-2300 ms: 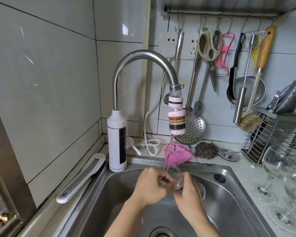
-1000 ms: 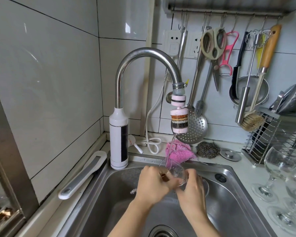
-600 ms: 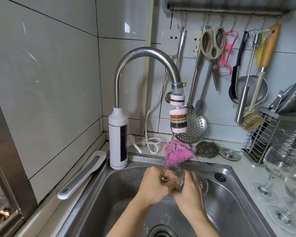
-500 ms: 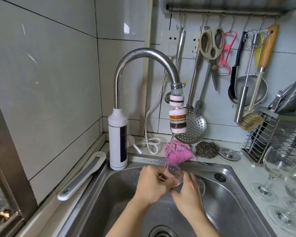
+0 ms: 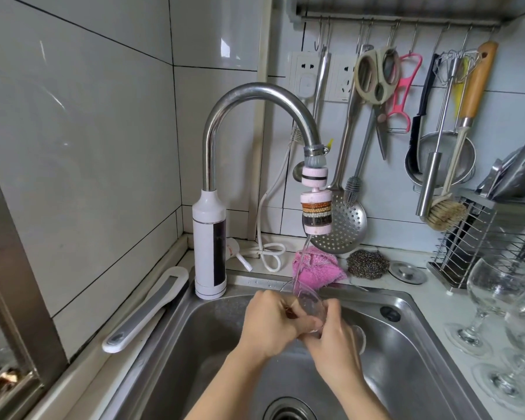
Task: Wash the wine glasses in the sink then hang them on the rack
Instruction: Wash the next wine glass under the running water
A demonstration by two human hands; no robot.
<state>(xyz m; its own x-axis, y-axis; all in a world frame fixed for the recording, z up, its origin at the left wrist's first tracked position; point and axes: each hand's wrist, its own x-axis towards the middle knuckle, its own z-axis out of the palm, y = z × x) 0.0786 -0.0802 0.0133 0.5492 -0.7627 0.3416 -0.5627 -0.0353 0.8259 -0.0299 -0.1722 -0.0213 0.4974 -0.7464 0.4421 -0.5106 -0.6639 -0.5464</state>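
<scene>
Wine glass: held in both hands over the sink, close to its back wall. It is tilted with the rim towards that wall.
Water: a thin stream falling onto the bowl of the glass.
Left hand: fingers curled close together round the bowl, thumb laid across the glass.
Right hand: fingers wrapped round the lower bowl and stem. The foot of the glass shows just past it, towards the sink's right wall.
Faucet: rises at the sink's back left corner and arches over the basin, with a pink filter on the spout.
Pink cloth: on the sink's back ledge, just behind the glass.
Steel scourer: on the same ledge, right of the cloth.
Other wine glasses: upright and crowded together on the counter right of the sink.
Wire rack: beyond the sink's back right corner, behind those glasses.
</scene>
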